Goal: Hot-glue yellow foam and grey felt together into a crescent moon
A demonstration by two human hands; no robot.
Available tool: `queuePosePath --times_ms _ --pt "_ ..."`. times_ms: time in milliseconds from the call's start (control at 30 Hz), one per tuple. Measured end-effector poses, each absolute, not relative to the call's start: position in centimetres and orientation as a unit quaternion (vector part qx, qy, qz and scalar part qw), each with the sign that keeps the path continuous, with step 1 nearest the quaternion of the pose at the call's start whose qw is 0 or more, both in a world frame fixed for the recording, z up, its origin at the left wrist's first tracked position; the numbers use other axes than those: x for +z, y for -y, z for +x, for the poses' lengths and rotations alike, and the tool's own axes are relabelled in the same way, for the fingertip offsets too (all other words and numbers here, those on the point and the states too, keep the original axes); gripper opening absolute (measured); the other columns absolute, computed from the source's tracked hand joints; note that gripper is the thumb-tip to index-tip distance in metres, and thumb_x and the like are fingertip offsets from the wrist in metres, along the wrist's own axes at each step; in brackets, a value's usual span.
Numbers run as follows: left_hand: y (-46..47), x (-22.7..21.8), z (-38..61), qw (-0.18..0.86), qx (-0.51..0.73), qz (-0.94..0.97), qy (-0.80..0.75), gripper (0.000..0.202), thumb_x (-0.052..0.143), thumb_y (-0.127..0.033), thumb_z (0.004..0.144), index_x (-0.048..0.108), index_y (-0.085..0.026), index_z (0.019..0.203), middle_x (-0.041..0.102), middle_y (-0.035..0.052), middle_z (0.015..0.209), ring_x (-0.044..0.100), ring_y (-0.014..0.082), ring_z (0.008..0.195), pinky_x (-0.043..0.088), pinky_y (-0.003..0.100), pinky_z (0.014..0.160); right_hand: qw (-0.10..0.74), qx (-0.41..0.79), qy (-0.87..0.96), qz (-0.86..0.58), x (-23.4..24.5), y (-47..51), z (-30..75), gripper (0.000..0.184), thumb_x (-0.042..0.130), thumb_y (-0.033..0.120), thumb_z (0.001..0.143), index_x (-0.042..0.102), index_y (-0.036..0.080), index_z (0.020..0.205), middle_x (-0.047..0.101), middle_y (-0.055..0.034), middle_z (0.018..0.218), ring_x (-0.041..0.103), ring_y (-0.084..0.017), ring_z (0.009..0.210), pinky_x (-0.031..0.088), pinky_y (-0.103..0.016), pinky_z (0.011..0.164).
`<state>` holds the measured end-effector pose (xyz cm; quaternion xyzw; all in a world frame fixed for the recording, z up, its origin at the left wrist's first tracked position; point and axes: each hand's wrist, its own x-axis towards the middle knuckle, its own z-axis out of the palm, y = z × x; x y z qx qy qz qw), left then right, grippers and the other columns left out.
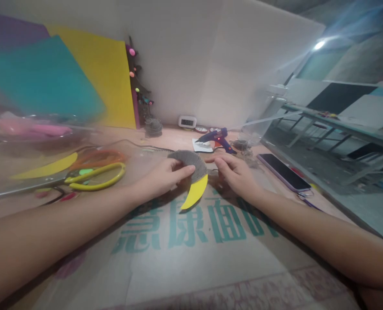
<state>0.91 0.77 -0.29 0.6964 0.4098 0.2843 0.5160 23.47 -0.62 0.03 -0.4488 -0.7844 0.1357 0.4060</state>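
Observation:
My left hand [165,176] grips a yellow crescent-shaped cutout [196,191] between thumb and fingers. Grey cord [188,159] is wound closely around most of the crescent, while its lower tip stays bare and yellow. Just to the right, my right hand [235,172] has its fingers curled together in a pinch. A thin strand seems to run from the crescent's edge to these fingers, though the fingertips are partly hidden. Both hands are above a whitish sheet [191,271] printed with green characters.
Scissors [97,176] and another yellow crescent [46,168] lie left. Behind the hands are a purple glue gun [222,140], a small digital clock [187,122] and a bundle of cord [241,144]. A phone [284,172] rests right, near the table edge. Coloured sheets [91,64] stand back left.

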Motion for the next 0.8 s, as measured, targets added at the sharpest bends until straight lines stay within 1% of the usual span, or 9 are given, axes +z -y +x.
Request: queuePosePath --times_ms 67,133,267,333,433,500,567,633,800 --pt "-0.7 -0.3 0.9 0.510 0.272 0.703 -0.414 0.035 0.053 -0.052 0.087 0.062 -0.018 0.085 0.055 -0.0034 0.062 0.044 0.0082 0.038 0.029 0.021 0.034 0.404 0.133 0.790 -0.442 0.2 0.9 23.2 0.026 0.049 0.032 0.095 0.070 0.018 0.088 0.069 -0.0059 0.091 0.062 -0.018 0.089 0.047 -0.032 0.081" --pt "-0.6 -0.2 0.9 0.499 0.264 0.718 -0.407 0.034 0.054 -0.051 0.086 0.062 -0.018 0.086 0.055 -0.0032 0.061 0.045 0.0087 0.039 0.030 0.021 0.035 0.390 0.148 0.789 -0.451 0.4 1.3 22.9 0.022 0.056 0.032 0.091 0.068 0.018 0.080 0.067 -0.0045 0.083 0.061 -0.017 0.080 0.046 -0.030 0.073" --pt "-0.5 -0.4 1.1 0.451 0.283 0.756 -0.381 0.037 0.055 -0.052 0.086 0.057 -0.017 0.074 0.055 -0.0018 0.061 0.047 0.0094 0.047 0.032 0.021 0.041 0.345 0.258 0.769 -0.472 0.6 1.9 22.2 0.024 0.058 0.036 0.087 0.063 0.017 0.072 0.063 -0.0006 0.068 0.056 -0.013 0.062 0.041 -0.026 0.059" --pt "-0.6 -0.6 1.1 0.438 0.300 0.762 -0.371 0.038 0.054 -0.053 0.086 0.054 -0.017 0.072 0.051 -0.0032 0.060 0.044 0.0085 0.047 0.031 0.020 0.042 0.335 0.292 0.760 -0.474 0.6 2.1 22.0 0.026 0.058 0.038 0.087 0.061 0.017 0.070 0.061 0.0005 0.063 0.054 -0.012 0.058 0.040 -0.025 0.056" --pt "-0.7 -0.7 1.1 0.481 0.305 0.734 -0.369 0.040 0.048 -0.057 0.089 0.049 -0.019 0.075 0.043 -0.0064 0.057 0.036 0.0071 0.043 0.028 0.020 0.041 0.335 0.278 0.762 -0.479 0.6 2.2 22.0 0.027 0.057 0.036 0.087 0.058 0.017 0.068 0.059 0.0009 0.062 0.053 -0.011 0.057 0.039 -0.024 0.055" --pt "-0.7 -0.6 1.1 0.495 0.302 0.730 -0.363 0.040 0.048 -0.057 0.089 0.052 -0.019 0.079 0.046 -0.0057 0.061 0.038 0.0077 0.046 0.030 0.021 0.044 0.344 0.258 0.764 -0.481 0.5 2.1 22.0 0.026 0.056 0.035 0.087 0.057 0.018 0.067 0.059 0.0011 0.062 0.052 -0.011 0.057 0.039 -0.024 0.055" --pt "-0.6 -0.4 1.2 0.470 0.304 0.756 -0.340 0.034 0.054 -0.052 0.087 0.057 -0.018 0.085 0.053 -0.0033 0.071 0.047 0.0098 0.057 0.036 0.022 0.052 0.353 0.242 0.764 -0.482 0.4 2.0 22.1 0.026 0.056 0.034 0.087 0.057 0.018 0.068 0.058 0.0013 0.062 0.052 -0.011 0.058 0.040 -0.024 0.056" --pt "-0.6 -0.4 1.2 0.434 0.304 0.786 -0.319 0.028 0.059 -0.046 0.086 0.059 -0.018 0.088 0.056 -0.0021 0.078 0.050 0.0121 0.068 0.038 0.023 0.060 0.359 0.230 0.765 -0.483 0.2 1.9 22.2 0.026 0.056 0.034 0.088 0.057 0.018 0.069 0.058 0.0014 0.063 0.052 -0.011 0.059 0.040 -0.024 0.057" --pt "-0.5 -0.7 1.2 0.367 0.275 0.819 -0.345 0.034 0.056 -0.051 0.086 0.055 -0.018 0.079 0.048 -0.0038 0.071 0.045 0.0130 0.066 0.033 0.025 0.058 0.359 0.212 0.772 -0.480 -0.1 1.7 22.2 0.028 0.055 0.035 0.090 0.057 0.018 0.067 0.056 0.0016 0.063 0.051 -0.012 0.060 0.039 -0.024 0.059"
